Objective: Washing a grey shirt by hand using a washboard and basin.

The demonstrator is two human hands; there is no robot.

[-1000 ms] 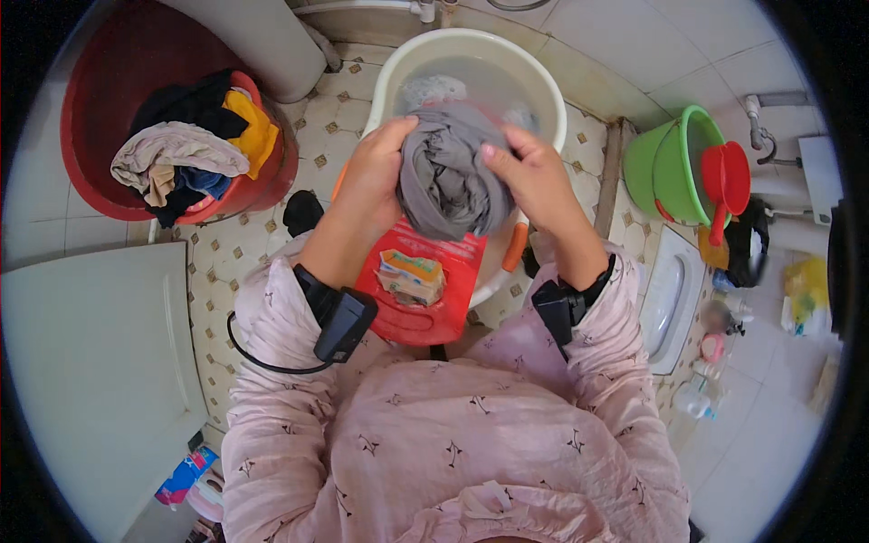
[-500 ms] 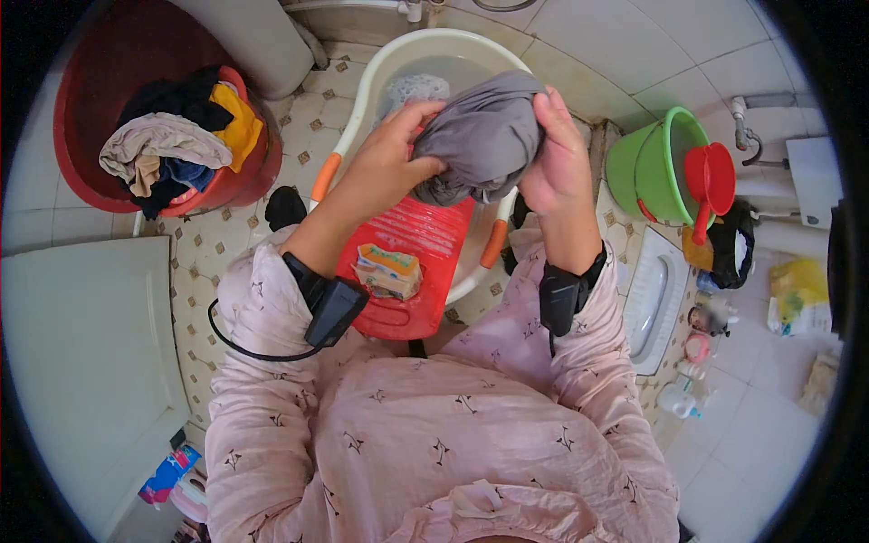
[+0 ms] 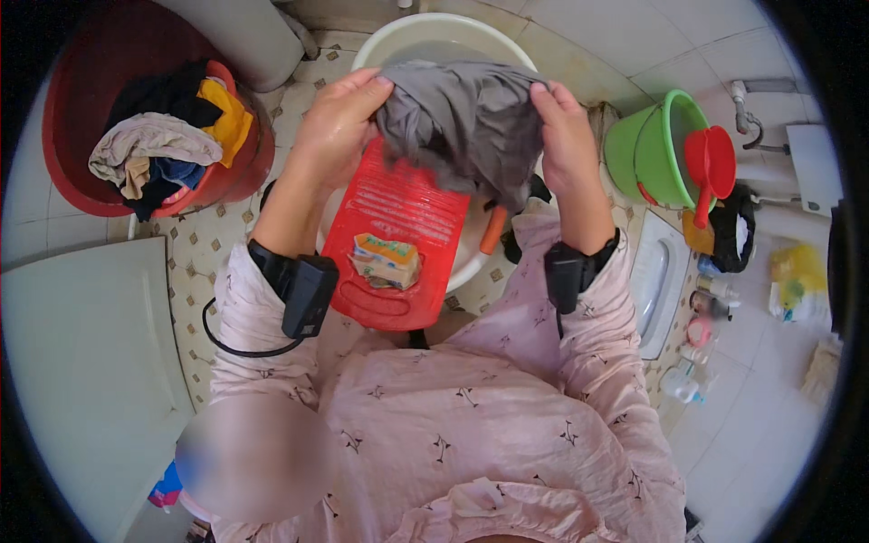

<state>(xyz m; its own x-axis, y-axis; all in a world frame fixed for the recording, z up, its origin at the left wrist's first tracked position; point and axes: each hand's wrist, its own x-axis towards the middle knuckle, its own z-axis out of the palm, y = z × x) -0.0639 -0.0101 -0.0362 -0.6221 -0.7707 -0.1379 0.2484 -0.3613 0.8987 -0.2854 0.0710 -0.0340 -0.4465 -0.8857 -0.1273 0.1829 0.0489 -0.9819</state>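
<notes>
A grey cloth garment is stretched between my two hands above the washtub; its exact kind does not show. My left hand pinches its upper left edge between thumb and fingers. At the upper right edge, my right hand grips it the same way. Loose folds hang down and cover part of the red washboard, which leans into the white tub with orange handles. On the washboard's lower part lies a wrapped soap bar. Water shows in the tub behind the garment.
To the left, a dark red bucket holds a red basin heaped with clothes. A green bucket with a red dipper stands right. Nearer are a squat toilet and several bottles. A blurred round patch covers my left sleeve.
The bunched grey garment has been opened out and now hangs spread between my hands. My left hand has moved left, widening the gap. A blurred patch has appeared at lower left.
</notes>
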